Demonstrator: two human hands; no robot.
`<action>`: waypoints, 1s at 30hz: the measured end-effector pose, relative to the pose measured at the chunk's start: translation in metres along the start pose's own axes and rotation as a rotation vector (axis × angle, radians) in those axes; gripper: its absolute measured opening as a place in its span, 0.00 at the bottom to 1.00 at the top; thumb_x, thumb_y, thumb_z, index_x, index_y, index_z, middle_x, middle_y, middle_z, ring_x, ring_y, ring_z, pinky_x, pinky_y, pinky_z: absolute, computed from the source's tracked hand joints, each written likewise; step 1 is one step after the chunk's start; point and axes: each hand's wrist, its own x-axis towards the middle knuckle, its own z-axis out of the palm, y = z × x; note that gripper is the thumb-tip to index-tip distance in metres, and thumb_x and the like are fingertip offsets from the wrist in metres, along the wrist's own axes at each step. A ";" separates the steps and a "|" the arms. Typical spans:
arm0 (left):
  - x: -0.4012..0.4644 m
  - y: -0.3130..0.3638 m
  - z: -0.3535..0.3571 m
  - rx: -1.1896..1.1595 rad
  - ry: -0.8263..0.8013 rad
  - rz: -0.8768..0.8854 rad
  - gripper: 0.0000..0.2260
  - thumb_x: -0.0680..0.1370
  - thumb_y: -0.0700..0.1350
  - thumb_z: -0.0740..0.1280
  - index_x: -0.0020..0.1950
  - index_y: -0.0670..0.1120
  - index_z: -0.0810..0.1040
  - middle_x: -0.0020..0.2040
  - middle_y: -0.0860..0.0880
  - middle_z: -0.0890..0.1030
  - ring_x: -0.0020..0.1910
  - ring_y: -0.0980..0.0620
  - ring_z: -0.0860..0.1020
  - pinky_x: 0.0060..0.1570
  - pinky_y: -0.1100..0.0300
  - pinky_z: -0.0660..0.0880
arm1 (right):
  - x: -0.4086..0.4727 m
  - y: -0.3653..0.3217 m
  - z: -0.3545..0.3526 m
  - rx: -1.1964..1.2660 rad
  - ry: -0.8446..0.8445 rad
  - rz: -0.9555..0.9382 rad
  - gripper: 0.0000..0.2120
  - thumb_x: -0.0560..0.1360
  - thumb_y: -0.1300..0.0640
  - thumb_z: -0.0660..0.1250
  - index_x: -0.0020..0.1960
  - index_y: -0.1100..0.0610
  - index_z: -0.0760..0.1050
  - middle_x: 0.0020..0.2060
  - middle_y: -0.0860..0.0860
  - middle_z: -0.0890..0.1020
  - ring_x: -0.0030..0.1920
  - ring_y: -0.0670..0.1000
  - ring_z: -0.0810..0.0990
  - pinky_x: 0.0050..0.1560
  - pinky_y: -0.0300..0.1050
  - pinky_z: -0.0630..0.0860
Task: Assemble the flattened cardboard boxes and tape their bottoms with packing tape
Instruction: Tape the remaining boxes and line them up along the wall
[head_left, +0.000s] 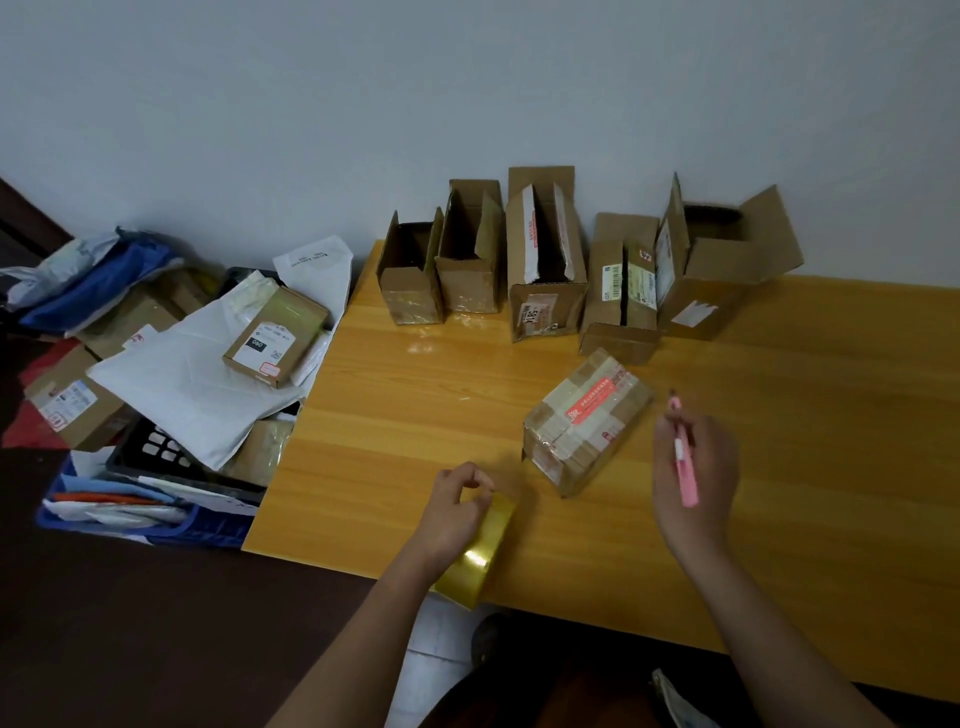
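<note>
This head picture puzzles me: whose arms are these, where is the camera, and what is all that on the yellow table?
No machine here: a person wears a camera on the head, looking down at their own two hands. The left hand pinches a roll of packing tape at the table's near edge. The right hand has a grip on a pink cutter. Between them lies a taped box. Five open boxes stand in a row by the wall. Left of the table sits a heap of parcels and mail bags.
</note>
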 end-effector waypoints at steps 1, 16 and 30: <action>0.001 -0.001 0.001 0.001 0.003 0.017 0.08 0.79 0.38 0.62 0.43 0.48 0.74 0.58 0.44 0.71 0.53 0.56 0.71 0.50 0.62 0.65 | -0.006 0.021 -0.001 -0.122 -0.048 0.035 0.08 0.80 0.55 0.63 0.52 0.59 0.75 0.44 0.52 0.78 0.47 0.51 0.74 0.47 0.43 0.68; 0.008 0.002 0.000 -0.010 -0.034 0.100 0.05 0.80 0.37 0.63 0.44 0.39 0.74 0.53 0.43 0.75 0.50 0.51 0.72 0.48 0.59 0.69 | -0.048 0.037 0.020 -0.555 -1.023 0.352 0.13 0.80 0.51 0.59 0.44 0.57 0.78 0.42 0.53 0.81 0.47 0.54 0.80 0.42 0.43 0.69; -0.009 -0.024 -0.050 -0.133 -0.060 -0.113 0.47 0.67 0.58 0.76 0.76 0.68 0.48 0.63 0.50 0.66 0.59 0.52 0.74 0.50 0.64 0.74 | -0.069 -0.032 0.104 0.245 -0.661 0.411 0.11 0.73 0.56 0.74 0.33 0.51 0.77 0.30 0.46 0.81 0.34 0.45 0.78 0.40 0.44 0.74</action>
